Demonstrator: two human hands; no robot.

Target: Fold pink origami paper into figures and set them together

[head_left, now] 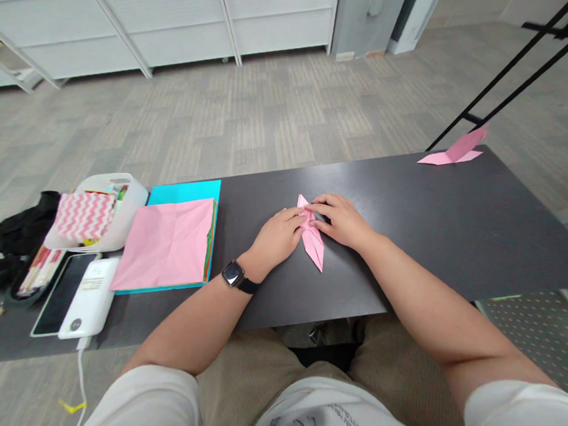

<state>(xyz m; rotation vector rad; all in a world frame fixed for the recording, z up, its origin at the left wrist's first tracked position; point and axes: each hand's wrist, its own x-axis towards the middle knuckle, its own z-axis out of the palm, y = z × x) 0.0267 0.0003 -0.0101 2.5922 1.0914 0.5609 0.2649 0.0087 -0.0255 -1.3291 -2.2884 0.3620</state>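
Bench: dark top [442,238], folded pink paper [313,243] lying on it, right between the two hands.
Forearms: left one [199,321] and right one [416,287] both angle inward from the near edge, making a rough V.
Left hand [276,239]: palm down, low, off the paper's left side, watch [233,273] on that wrist.
Right hand [344,222]: also palm down, a bit more arched, off the right side. Honestly neither looks clearly nearer, both are touching.
Paper's long axis: runs away from the body, near point leaning slightly right; the near half sticks out uncovered.
Left fingers [292,216]: close together, tips on the far half. Can't tell if they're pinching anything.
Right fingers [324,204]: thumb and index apart with a small gap, tips on the paper's right edge, no real grip that I can see.
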